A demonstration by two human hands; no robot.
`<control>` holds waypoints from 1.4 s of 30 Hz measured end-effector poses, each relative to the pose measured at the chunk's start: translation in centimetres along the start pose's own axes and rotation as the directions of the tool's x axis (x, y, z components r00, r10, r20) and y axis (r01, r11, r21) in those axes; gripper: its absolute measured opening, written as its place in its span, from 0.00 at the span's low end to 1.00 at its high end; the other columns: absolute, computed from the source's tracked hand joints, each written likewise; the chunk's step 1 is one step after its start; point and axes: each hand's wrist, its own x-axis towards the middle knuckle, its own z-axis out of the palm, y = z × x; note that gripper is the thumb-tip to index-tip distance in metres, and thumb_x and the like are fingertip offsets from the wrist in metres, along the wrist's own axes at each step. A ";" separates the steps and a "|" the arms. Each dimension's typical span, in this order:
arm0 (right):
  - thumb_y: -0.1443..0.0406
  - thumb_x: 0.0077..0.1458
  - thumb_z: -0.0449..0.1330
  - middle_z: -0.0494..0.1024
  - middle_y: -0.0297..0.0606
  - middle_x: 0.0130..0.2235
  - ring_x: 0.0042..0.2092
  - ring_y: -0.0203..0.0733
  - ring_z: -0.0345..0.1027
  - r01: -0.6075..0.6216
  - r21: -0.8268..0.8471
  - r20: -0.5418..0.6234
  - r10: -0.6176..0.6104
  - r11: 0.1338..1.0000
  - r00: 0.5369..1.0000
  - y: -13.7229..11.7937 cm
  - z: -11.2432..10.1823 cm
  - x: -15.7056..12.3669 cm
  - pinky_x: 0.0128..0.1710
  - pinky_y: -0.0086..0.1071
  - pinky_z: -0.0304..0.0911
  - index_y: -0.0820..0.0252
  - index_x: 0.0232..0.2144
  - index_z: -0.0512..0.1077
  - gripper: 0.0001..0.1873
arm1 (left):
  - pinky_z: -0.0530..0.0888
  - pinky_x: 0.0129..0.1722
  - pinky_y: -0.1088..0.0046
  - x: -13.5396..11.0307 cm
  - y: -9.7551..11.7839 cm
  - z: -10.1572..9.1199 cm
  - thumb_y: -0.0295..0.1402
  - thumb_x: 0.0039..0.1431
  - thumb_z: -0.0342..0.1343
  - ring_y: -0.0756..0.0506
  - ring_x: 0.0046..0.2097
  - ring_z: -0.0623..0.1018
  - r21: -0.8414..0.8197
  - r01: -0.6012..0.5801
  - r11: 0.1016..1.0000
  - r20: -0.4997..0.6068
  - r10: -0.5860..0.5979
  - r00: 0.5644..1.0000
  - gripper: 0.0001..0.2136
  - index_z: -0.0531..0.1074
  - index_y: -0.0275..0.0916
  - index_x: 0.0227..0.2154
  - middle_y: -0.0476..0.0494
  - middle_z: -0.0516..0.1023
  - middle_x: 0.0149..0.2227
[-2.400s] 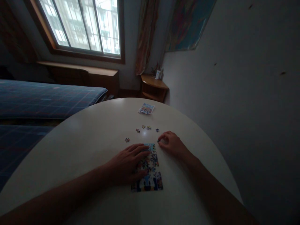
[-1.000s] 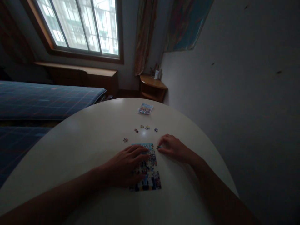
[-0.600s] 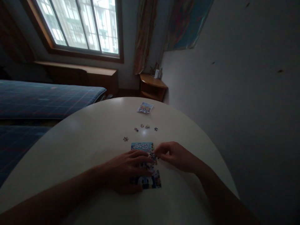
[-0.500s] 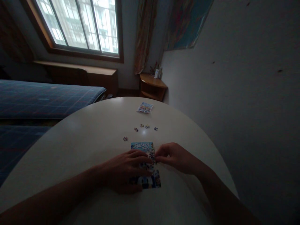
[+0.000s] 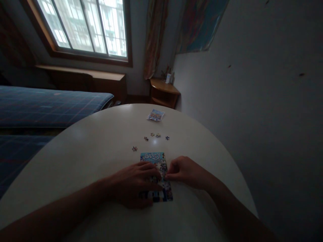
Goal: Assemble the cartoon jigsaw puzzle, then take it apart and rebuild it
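While my left hand is spread over the jigsaw, on the near part of a glossy white table, my right hand is pinched up at its right edge, can't tell if around anything. Loose pieces sit farther off. Room's pretty dim: window far left, plaid mattress left, pale wall right.

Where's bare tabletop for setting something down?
The table has bare patches left of the loose pieces, beyond the left forearm; right of the right hand; and between the forearms, nearer than the puzzle. Crowded: the puzzle, with the left hand over it.
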 end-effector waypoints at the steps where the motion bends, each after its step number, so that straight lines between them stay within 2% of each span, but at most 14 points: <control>1: 0.65 0.46 0.68 0.78 0.33 0.25 0.27 0.34 0.68 -0.003 -0.004 0.007 0.003 1.000 1.000 0.0 0.0 0.0 0.24 0.26 0.55 0.62 0.24 0.78 0.05 | 0.68 0.55 0.57 0.0 0.0 0.1 0.41 0.59 0.58 0.38 0.53 0.71 0.005 -0.002 1.000 0.002 0.002 1.000 0.19 0.71 0.46 0.52 0.41 0.72 0.52; 5: 0.64 0.47 0.67 0.78 0.33 0.25 0.27 0.33 0.67 0.016 -0.016 0.031 -0.015 1.000 0.999 0.2 -0.2 0.0 0.24 0.25 0.54 0.62 0.25 0.78 0.06 | 0.68 0.54 0.56 -0.1 -0.2 0.5 0.40 0.58 0.58 0.38 0.53 0.71 0.003 -0.013 1.000 -0.014 0.013 1.000 0.19 0.71 0.45 0.52 0.41 0.72 0.52; 10: 0.62 0.48 0.68 0.79 0.34 0.28 0.30 0.35 0.70 0.052 -0.043 -0.037 -0.053 0.998 0.998 0.0 -0.3 0.0 0.28 0.26 0.58 0.61 0.29 0.79 0.07 | 0.69 0.54 0.56 -0.1 -0.2 0.5 0.39 0.58 0.59 0.38 0.53 0.71 -0.006 -0.011 1.000 -0.026 0.011 1.000 0.20 0.70 0.46 0.53 0.42 0.72 0.54; 14: 0.65 0.48 0.68 0.77 0.32 0.26 0.28 0.33 0.68 0.079 -0.043 -0.018 -0.080 0.996 0.997 -0.1 0.0 0.2 0.26 0.25 0.57 0.60 0.29 0.80 0.04 | 0.69 0.55 0.57 0.0 -0.1 0.4 0.39 0.58 0.59 0.39 0.53 0.71 -0.014 -0.010 1.000 -0.034 0.009 0.999 0.19 0.71 0.46 0.53 0.42 0.73 0.52; 19: 0.68 0.52 0.65 0.77 0.32 0.27 0.29 0.33 0.68 0.199 -0.039 0.032 -0.198 0.979 0.980 0.1 -0.1 0.0 0.28 0.25 0.58 0.59 0.30 0.80 0.03 | 0.68 0.55 0.58 0.0 -0.1 0.4 0.39 0.58 0.60 0.39 0.53 0.72 -0.001 -0.012 1.000 -0.033 0.012 0.999 0.19 0.71 0.46 0.52 0.42 0.73 0.52; 23: 0.71 0.55 0.62 0.78 0.35 0.35 0.34 0.34 0.70 0.369 -0.072 0.074 -0.364 0.927 0.929 -0.1 -0.3 -0.3 0.34 0.25 0.62 0.58 0.32 0.80 0.06 | 0.69 0.54 0.57 0.0 -0.1 0.3 0.40 0.58 0.60 0.38 0.53 0.71 0.005 -0.010 1.000 -0.022 0.010 1.000 0.19 0.71 0.46 0.52 0.42 0.72 0.53; 25: 0.71 0.56 0.61 0.77 0.35 0.37 0.35 0.33 0.71 0.404 -0.077 0.074 -0.399 0.912 0.914 -0.2 -0.3 -0.4 0.35 0.25 0.62 0.58 0.33 0.79 0.07 | 0.69 0.54 0.57 0.0 -0.1 0.3 0.40 0.58 0.60 0.38 0.53 0.71 0.007 -0.011 1.000 -0.020 0.011 1.000 0.19 0.71 0.46 0.53 0.42 0.72 0.54; 36: 0.71 0.55 0.62 0.79 0.35 0.37 0.35 0.34 0.72 0.412 -0.130 0.095 -0.403 0.902 0.910 0.3 -0.4 -0.2 0.34 0.25 0.63 0.57 0.34 0.80 0.07 | 0.69 0.53 0.57 0.0 -0.2 0.4 0.40 0.58 0.60 0.39 0.52 0.72 0.009 -0.013 1.000 -0.022 0.014 1.000 0.19 0.71 0.46 0.52 0.42 0.73 0.52; 39: 0.70 0.53 0.64 0.80 0.35 0.37 0.34 0.34 0.73 0.402 -0.240 0.095 -0.390 0.884 0.916 -0.4 -0.3 -0.6 0.35 0.26 0.63 0.57 0.34 0.80 0.06 | 0.69 0.53 0.57 -0.1 -0.2 0.6 0.39 0.57 0.59 0.39 0.52 0.72 0.012 -0.009 1.000 -0.031 0.009 0.999 0.18 0.71 0.46 0.51 0.42 0.73 0.53; 42: 0.70 0.53 0.64 0.80 0.36 0.34 0.34 0.36 0.72 0.409 -0.405 0.124 -0.394 0.818 0.911 -1.7 -0.3 -1.5 0.38 0.30 0.63 0.58 0.28 0.80 0.05 | 0.69 0.55 0.57 -0.1 -0.3 0.8 0.40 0.58 0.58 0.38 0.53 0.71 0.014 -0.011 1.000 -0.022 0.011 1.000 0.20 0.70 0.46 0.54 0.42 0.72 0.55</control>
